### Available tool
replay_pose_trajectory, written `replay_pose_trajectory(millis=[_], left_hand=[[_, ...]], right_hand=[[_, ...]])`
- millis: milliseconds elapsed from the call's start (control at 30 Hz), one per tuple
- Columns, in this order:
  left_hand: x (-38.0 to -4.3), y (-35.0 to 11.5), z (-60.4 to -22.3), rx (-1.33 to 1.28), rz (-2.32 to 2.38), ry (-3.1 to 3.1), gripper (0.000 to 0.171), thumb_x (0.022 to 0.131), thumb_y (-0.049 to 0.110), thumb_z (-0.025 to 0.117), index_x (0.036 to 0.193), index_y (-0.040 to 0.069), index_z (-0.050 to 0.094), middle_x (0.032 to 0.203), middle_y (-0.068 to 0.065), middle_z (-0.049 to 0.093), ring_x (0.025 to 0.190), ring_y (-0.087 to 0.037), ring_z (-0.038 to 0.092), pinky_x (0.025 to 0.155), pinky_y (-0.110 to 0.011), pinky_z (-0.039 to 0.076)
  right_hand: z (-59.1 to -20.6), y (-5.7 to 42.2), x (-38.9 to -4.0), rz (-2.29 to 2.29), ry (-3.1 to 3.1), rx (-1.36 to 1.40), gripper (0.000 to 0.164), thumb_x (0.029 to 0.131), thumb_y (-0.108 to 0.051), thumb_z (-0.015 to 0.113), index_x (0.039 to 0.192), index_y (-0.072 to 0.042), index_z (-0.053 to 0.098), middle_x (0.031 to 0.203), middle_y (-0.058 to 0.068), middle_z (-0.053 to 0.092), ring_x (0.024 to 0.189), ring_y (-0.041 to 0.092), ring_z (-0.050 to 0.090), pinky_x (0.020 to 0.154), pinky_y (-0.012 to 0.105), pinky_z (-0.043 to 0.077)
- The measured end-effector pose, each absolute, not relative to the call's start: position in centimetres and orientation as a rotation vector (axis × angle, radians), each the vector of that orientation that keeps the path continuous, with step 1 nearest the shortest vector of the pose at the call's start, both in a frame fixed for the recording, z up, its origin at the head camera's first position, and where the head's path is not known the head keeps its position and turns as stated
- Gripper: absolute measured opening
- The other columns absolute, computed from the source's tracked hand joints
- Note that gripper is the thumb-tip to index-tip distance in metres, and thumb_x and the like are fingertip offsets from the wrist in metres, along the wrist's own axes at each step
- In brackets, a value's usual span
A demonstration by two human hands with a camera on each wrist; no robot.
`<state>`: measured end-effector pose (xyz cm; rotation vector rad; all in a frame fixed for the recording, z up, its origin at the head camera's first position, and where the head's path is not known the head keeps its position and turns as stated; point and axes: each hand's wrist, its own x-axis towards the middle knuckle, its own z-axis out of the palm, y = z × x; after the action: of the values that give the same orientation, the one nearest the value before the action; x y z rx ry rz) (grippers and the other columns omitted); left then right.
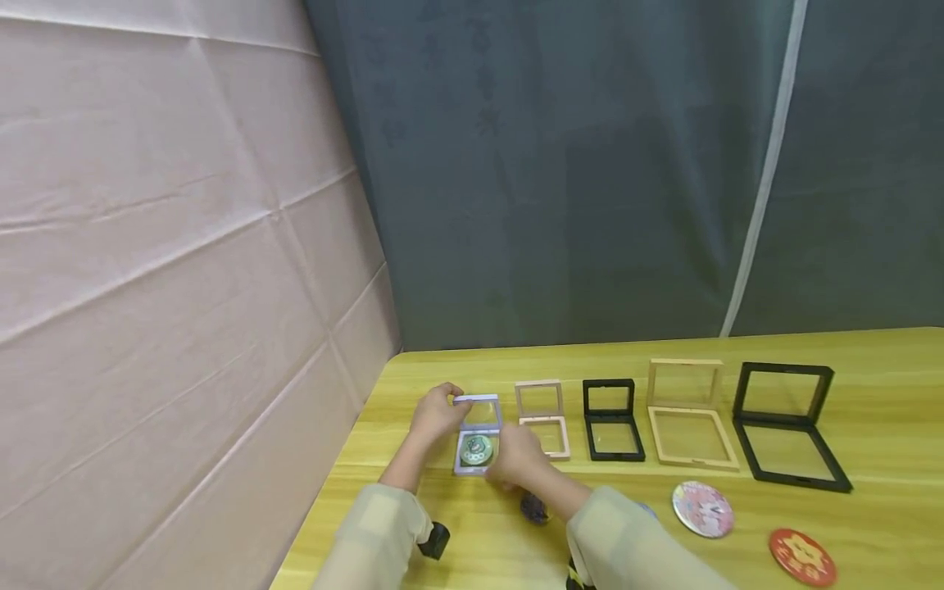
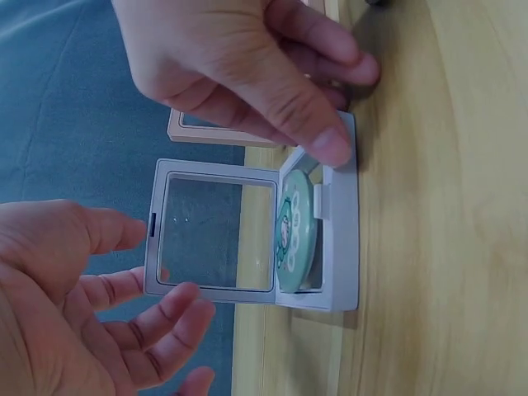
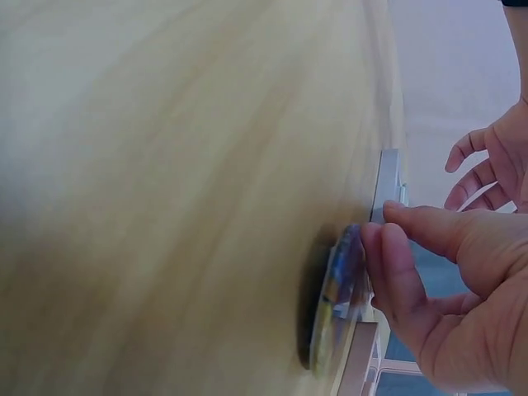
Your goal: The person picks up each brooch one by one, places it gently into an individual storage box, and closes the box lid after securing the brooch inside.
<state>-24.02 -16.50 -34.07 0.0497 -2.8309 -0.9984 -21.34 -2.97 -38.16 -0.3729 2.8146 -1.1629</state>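
Note:
A lilac hinged display frame [image 1: 463, 469] stands opened on the table, its clear-film lid raised. Inside its base a round green badge [image 2: 297, 235] with a cartoon face lies slightly tilted. At the lid's outer edge, my left hand [image 1: 435, 415] holds it between thumb and fingers, the other fingers loosely spread. My right hand [image 1: 519, 456] has thumb and index finger at the near right corner of the base, seemingly pinching it; the index tip is partly hidden. Beneath that hand, a dark purple badge [image 3: 332, 301] rests on the table.
To the right stand more opened frames: a pink one [image 1: 564, 438], a small black one [image 1: 619, 457], a beige one [image 1: 696, 465] and a large black one [image 1: 800, 481]. A pink badge [image 1: 703, 509] and a red badge [image 1: 802, 557] lie nearer. A pale curtain [image 1: 184, 246] borders the left.

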Motion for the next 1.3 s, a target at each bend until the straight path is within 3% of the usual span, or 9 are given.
replay_pose_trajectory(millis=[167,267,533,867,1067,1300], left_hand=[[-23.9,-16.6,-33.9,0.061,-1.04,-2.819,0.02,0.082,0.021,0.062,0.093,0.003,0.06,0.069,-0.005,0.051,0.059,-0.017,0.044,0.051,-0.027,0.035],[-23.9,-16.7,-33.7,0.066,-1.069,-2.824,0.018,0.083,0.021,0.06,0.088,0.004,0.059,0.066,-0.004,0.048,0.056,-0.016,0.04,0.048,-0.026,0.032],[-23.8,-17.0,-33.6,0.079,-1.094,-2.866,0.017,0.087,0.02,0.055,0.084,0.004,0.057,0.074,-0.006,0.055,0.061,-0.017,0.046,0.05,-0.025,0.036],[-23.4,-17.6,-33.8,0.024,-1.159,-2.88,0.018,0.085,0.015,0.058,0.072,0.003,0.057,0.057,-0.007,0.057,0.049,-0.017,0.053,0.044,-0.022,0.037],[-22.6,-17.8,-33.9,0.005,-1.231,-3.009,0.014,0.083,0.011,0.062,0.079,0.001,0.053,0.066,-0.011,0.057,0.057,-0.021,0.058,0.054,-0.03,0.049],[-21.8,-18.2,-34.8,-0.014,-1.283,-3.092,0.029,0.082,0.009,0.064,0.103,-0.006,0.051,0.067,-0.008,0.054,0.051,-0.013,0.049,0.049,-0.025,0.043]], right_hand=[[-37.8,-3.3,-21.6,-1.189,2.809,-0.325,0.031,0.055,-0.001,0.081,0.07,0.008,0.055,0.054,0.011,0.055,0.034,0.013,0.053,0.037,0.02,0.043],[-37.7,-3.3,-21.6,-1.216,2.796,-0.292,0.032,0.054,0.001,0.081,0.072,0.009,0.055,0.059,0.015,0.056,0.035,0.014,0.054,0.037,0.02,0.043],[-37.9,-3.2,-21.5,-1.273,2.766,-0.284,0.035,0.054,0.003,0.081,0.077,0.01,0.056,0.062,0.016,0.056,0.036,0.014,0.054,0.037,0.02,0.044],[-38.0,-3.3,-21.4,-1.279,2.787,-0.282,0.044,0.053,0.003,0.081,0.088,0.012,0.056,0.068,0.019,0.059,0.035,0.014,0.053,0.037,0.02,0.044],[-38.2,-3.2,-21.3,-1.238,2.819,-0.267,0.04,0.054,0.0,0.082,0.084,0.008,0.056,0.064,0.014,0.056,0.035,0.012,0.052,0.036,0.02,0.043],[-38.5,-3.0,-21.1,-1.322,2.766,-0.286,0.035,0.054,0.006,0.08,0.078,0.007,0.055,0.061,0.01,0.051,0.037,0.014,0.053,0.037,0.02,0.044]])
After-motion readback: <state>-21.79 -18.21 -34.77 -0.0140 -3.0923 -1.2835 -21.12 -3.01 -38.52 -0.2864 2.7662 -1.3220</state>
